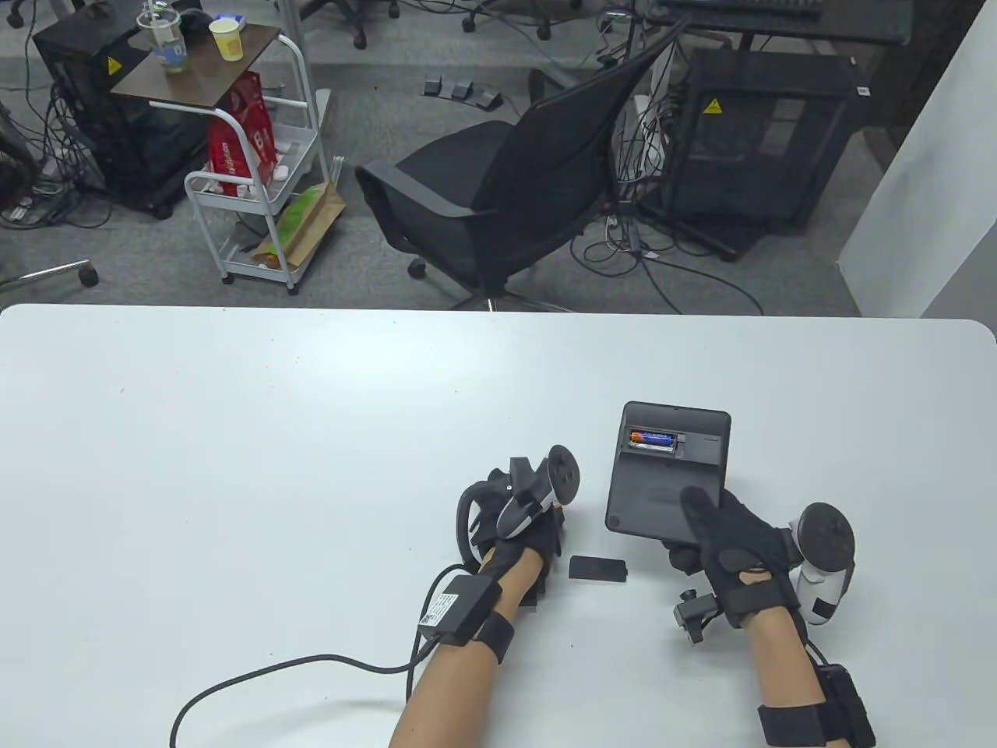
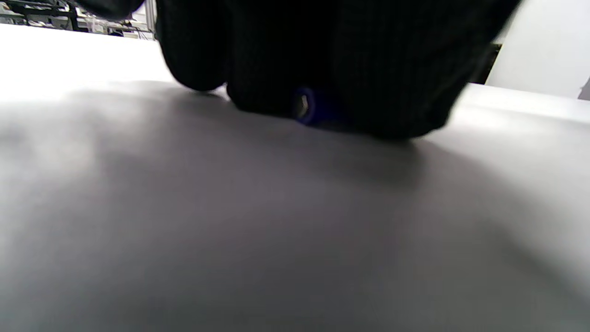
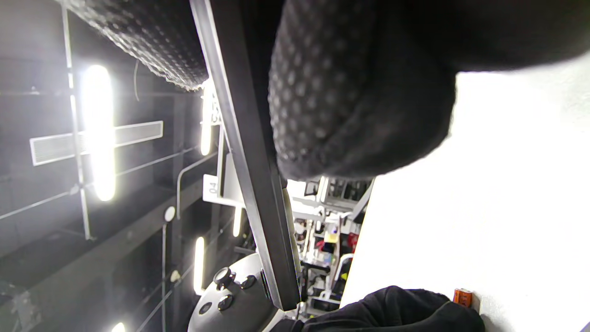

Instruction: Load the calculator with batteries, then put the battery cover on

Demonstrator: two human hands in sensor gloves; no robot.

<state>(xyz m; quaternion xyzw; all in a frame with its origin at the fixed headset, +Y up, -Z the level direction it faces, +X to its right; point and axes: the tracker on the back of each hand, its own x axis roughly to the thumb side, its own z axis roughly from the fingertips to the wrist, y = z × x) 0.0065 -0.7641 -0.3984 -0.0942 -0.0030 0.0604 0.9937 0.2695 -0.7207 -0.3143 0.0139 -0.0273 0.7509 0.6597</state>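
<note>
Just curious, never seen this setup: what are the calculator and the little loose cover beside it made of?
Calculator: seemingly hard plastic, dark grey, matte back with a faint sheen. Cover: probably the same matte black plastic; thin, flat, rigid-looking. Neither shows a metallic glint.

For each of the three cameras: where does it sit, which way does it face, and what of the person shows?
Table view: above, looking down; both forearms, left hand, right hand gripping the calculator, cover on the table.
Left wrist view: low over the table, fingers around a battery.
Right wrist view: sideways, fingers on the calculator's edge.
Shared: the calculator, table and right wrist views.
</note>
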